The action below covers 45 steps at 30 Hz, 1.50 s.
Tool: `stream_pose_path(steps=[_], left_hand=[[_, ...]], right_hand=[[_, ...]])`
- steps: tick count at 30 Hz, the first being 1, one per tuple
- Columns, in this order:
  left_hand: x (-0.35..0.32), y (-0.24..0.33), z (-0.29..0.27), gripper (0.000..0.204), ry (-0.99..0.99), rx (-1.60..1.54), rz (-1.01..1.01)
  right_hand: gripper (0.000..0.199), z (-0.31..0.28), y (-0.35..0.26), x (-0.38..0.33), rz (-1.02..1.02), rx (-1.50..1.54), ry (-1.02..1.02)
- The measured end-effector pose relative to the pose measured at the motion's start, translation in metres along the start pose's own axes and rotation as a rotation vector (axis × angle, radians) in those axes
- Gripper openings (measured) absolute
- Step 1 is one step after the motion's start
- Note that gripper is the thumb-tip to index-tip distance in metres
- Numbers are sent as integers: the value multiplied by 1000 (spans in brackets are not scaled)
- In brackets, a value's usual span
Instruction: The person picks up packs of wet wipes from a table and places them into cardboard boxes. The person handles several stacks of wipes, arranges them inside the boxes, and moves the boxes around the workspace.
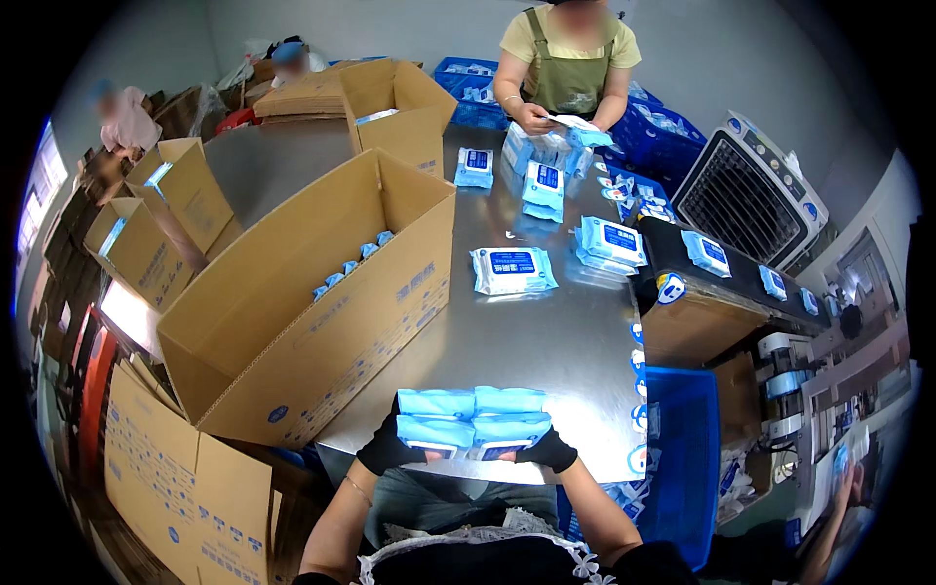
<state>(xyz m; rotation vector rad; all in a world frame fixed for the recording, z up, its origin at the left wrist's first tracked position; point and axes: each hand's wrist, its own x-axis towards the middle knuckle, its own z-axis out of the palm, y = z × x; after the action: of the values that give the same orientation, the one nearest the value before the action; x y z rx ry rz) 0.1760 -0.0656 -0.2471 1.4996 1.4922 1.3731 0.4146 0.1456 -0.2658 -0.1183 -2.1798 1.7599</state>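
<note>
Several light-blue and white soft packs of wet wipes (pixel 475 427) are held together in two side-by-side stacks at the table's near edge. My left hand (pixel 386 450), in a black glove, grips them from the left. From the right, my right hand (pixel 552 450), gloved too, closes on the same packs; its fingertips are partly hidden beneath them. Just left of the packs stands a large open carton (pixel 361 336), with a row of similar packs (pixel 353 266) showing inside. More packs lie farther up the metal table (pixel 400 356), among them a single pack (pixel 512 271) and a small stack (pixel 611 244).
Across the table a person in a green apron (pixel 575 73) handles a pack. A dark conveyor (pixel 741 268) carrying packs runs off to the right. Below it sits a blue crate (pixel 687 439). Other cartons (pixel 395 112) stand at the far left, and a hand (pixel 848 487) shows at lower right.
</note>
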Motion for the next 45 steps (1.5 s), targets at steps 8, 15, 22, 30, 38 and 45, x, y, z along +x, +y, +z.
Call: stream_pose_path(steps=[8,15,22,30,38,45], left_hand=[[-3,26,-10,72,279,-203,-25],[1,-8,-41,46,244,96,29],[1,13,-50,67,230,-15,41],[-21,10,-55,71,272,-7,1],[-33,-23,-39,76,264,39,-99],[-21,-27,-33,88,303,33,-38]], right_hand=[[83,-3,-10,32,104,51,104],[83,-78,-120,129,123,237,317],[83,-44,-261,324,93,290,-173],[77,146,-216,422,804,-83,-968],[84,230,-171,420,653,-1266,-1151],[70,264,-141,405,-87,-1629,-1534]])
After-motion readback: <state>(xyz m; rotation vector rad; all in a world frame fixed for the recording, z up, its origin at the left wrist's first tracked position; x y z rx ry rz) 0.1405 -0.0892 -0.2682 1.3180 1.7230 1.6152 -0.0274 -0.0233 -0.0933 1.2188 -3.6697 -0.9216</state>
